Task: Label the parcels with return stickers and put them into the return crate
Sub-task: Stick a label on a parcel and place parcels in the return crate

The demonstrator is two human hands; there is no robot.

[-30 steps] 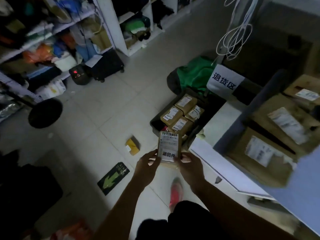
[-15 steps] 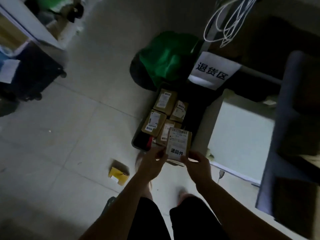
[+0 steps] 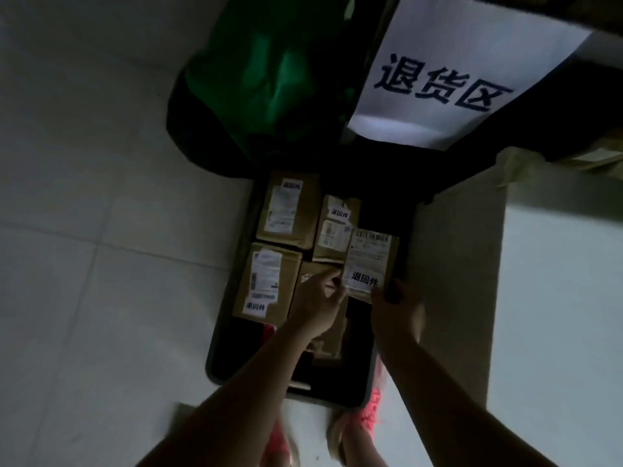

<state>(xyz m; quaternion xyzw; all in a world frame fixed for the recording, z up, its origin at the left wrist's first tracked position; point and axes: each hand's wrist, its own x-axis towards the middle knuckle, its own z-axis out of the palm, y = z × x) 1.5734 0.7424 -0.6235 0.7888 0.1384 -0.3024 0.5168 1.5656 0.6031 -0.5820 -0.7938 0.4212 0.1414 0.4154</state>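
Tiled floor (image 3: 84,298), dark return crate (image 3: 213,352) below a white sign (image 3: 455,72).
Stickered parcels (image 3: 269,284) fill its far left corner; left grip (image 3: 317,305) and right grip (image 3: 396,308) pinch the labelled parcel (image 3: 369,261) over the crate's right side.

You're in a parcel-handling room, right at its returns corner. A white paper sign (image 3: 455,72) ahead of you reads 退货区, returns area. Under it, on pale floor tiles (image 3: 101,230), a dark crate (image 3: 236,352) holds brown cardboard parcels (image 3: 286,210) with courier waybills and 退回件 stickers; the held parcel (image 3: 369,261) near the crate's right edge bears both too. A green bag (image 3: 269,72) sits at the crate's far end.
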